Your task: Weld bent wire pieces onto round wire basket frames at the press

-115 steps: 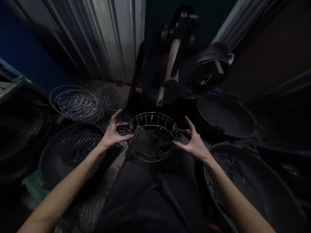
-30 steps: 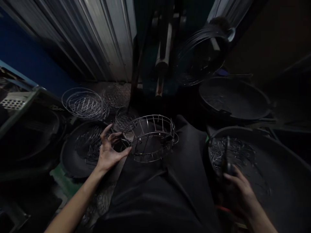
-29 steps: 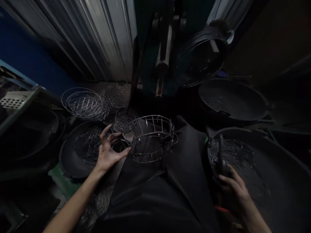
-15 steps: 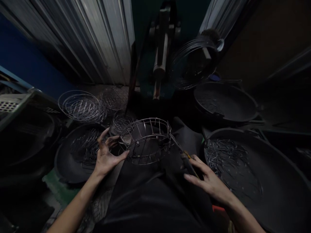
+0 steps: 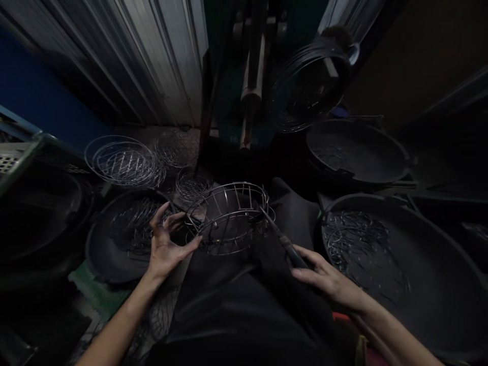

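A round wire basket [image 5: 236, 216] of rings and short upright wires rests over the dark apron [image 5: 232, 310] on my lap. At its left side, my left hand [image 5: 168, 241] grips the rim, thumb in front and curled fingers behind. My right hand [image 5: 324, 277] is closed round the dark handles of a pair of pliers [image 5: 287, 246]. The pliers' tip reaches the basket's right side, among the wires. Whether the jaws bite on a wire is too dark to tell.
Wide dark pans with cut wire pieces stand at the right [image 5: 358, 239] and left [image 5: 110, 264]. Wire rings [image 5: 125, 165] lie stacked at the back left. A wire coil [image 5: 278, 109] hangs beside a machine [image 5: 251, 96] straight ahead. Another pan [image 5: 366, 152] sits at the back right.
The pliers have turned in my right hand, and their tip has shifted left, into the basket's right side. My left hand keeps its hold. The view has tilted slightly.
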`<state>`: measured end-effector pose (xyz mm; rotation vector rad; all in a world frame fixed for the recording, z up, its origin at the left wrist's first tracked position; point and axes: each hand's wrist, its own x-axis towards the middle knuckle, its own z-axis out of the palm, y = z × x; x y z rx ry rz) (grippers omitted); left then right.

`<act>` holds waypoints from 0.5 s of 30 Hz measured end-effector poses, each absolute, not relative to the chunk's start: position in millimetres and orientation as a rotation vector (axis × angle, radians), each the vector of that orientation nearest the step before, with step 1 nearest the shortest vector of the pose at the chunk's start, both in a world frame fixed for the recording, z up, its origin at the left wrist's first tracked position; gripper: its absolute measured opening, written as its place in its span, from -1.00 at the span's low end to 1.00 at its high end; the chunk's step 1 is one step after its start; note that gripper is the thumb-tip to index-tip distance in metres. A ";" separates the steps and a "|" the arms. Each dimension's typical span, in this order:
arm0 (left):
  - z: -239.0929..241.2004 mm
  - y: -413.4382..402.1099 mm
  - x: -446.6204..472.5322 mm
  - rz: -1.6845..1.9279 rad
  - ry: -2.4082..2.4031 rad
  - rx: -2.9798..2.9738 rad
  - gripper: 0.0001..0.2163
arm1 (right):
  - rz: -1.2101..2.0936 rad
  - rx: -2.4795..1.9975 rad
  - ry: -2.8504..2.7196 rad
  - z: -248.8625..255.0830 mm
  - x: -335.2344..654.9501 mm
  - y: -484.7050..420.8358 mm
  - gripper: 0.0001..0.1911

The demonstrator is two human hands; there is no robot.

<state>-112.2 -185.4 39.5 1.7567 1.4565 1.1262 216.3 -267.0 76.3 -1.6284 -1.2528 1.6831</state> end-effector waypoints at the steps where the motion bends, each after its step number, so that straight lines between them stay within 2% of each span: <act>1: 38.5 -185.6 -113.3 1.127 1.452 1.751 -0.09 | 1.633 -1.661 -1.353 75.6 217.5 -265.1 -0.30; 5: 38.3 -185.0 -113.0 1.154 1.445 1.752 -0.06 | 1.300 -1.868 -1.735 80.5 224.9 -256.4 -0.35; 7: 39.1 -185.1 -110.7 1.162 1.454 1.753 -0.06 | 1.244 -1.914 -1.760 84.1 227.0 -255.4 -0.37; 13: 39.5 -187.7 -108.9 1.153 1.444 1.702 -0.09 | 1.745 -1.664 -1.153 78.0 218.4 -267.2 -0.17; 15: 39.1 -187.3 -110.4 1.154 1.444 1.703 -0.08 | 1.791 -1.585 -1.124 75.9 216.7 -266.9 -0.19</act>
